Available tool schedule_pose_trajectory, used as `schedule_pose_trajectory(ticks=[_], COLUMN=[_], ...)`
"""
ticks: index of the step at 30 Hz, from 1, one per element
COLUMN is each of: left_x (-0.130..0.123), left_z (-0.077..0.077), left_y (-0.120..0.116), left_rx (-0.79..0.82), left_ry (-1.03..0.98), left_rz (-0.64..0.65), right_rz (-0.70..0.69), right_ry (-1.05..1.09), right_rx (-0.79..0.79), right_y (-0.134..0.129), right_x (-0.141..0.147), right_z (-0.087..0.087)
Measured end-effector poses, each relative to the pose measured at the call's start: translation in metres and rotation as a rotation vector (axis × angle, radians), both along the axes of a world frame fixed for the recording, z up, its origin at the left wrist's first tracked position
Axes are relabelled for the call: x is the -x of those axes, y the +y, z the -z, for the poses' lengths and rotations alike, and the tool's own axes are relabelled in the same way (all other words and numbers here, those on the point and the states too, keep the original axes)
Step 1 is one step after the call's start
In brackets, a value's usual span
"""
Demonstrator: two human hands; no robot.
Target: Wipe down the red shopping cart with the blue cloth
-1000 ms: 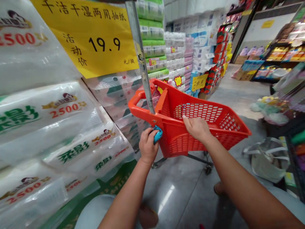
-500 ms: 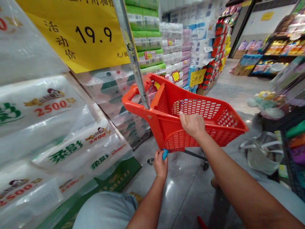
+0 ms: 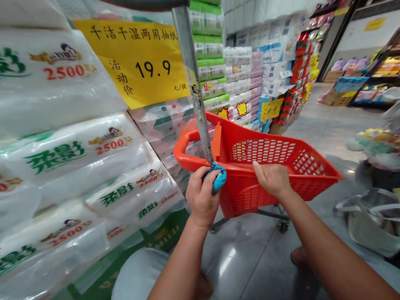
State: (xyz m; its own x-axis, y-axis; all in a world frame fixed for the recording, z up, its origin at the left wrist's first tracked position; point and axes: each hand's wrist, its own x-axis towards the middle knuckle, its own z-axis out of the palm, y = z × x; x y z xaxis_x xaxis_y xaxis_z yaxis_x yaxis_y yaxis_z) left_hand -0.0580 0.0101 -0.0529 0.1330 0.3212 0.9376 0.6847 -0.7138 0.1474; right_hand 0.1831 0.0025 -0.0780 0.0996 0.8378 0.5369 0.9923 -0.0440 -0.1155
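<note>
Blue cloth [image 3: 218,178] clamped in bent left hand [image 3: 203,196], right hand [image 3: 272,179] gripping red basket's [image 3: 308,177] rim, forearms outstretched.

Shop, 19.9 price sign [image 3: 134,62], stacked tissue packs [image 3: 59,154]

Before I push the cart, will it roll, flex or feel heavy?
Likely rolls easily: the cart has wheels on a glossy, flat-looking floor. Probably light for its size, since its sides are full of holes. The right hand on its rim would likely check any roll.
</note>
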Motion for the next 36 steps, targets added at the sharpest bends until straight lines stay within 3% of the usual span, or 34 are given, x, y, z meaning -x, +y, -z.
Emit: schedule_pose_trajectory(ticks=[4,8,13,16,19,25,30,36], left_x=[0.025,0.047,0.051,0.051,0.057,0.07,0.058,0.06], left_z=[-0.028,-0.053,-0.057,-0.059,-0.071,-0.092,-0.091,-0.094], left_y=[-0.012,-0.027,-0.053,-0.062,-0.063,-0.072,-0.1,-0.11], left_rx=[-0.05,-0.022,0.054,0.065,0.171,0.451,0.468,0.516], left_ry=[-0.078,-0.122,-0.092,-0.044,-0.098,-0.251,-0.326,-0.292], left_rz=[-0.101,-0.139,-0.102,-0.085,-0.083,-0.004,0.0,0.014], right_rz=[-0.085,-0.182,-0.324,-0.37,-0.403,-0.557,-0.692,-0.758], right_ry=[0.038,0.07,0.267,0.239,0.171,0.188,0.291,0.398], right_rx=[-0.001,0.012,0.037,-0.079,-0.238,-0.269,-0.242,-0.141], right_y=[-0.008,-0.02,-0.032,-0.037,-0.042,-0.052,-0.059,-0.075], right_x=[-0.015,-0.017,0.031,0.067,0.081,0.064,0.05,0.035], right_z=[-0.001,-0.014,-0.041,-0.049,-0.047,-0.034,-0.032,-0.037])
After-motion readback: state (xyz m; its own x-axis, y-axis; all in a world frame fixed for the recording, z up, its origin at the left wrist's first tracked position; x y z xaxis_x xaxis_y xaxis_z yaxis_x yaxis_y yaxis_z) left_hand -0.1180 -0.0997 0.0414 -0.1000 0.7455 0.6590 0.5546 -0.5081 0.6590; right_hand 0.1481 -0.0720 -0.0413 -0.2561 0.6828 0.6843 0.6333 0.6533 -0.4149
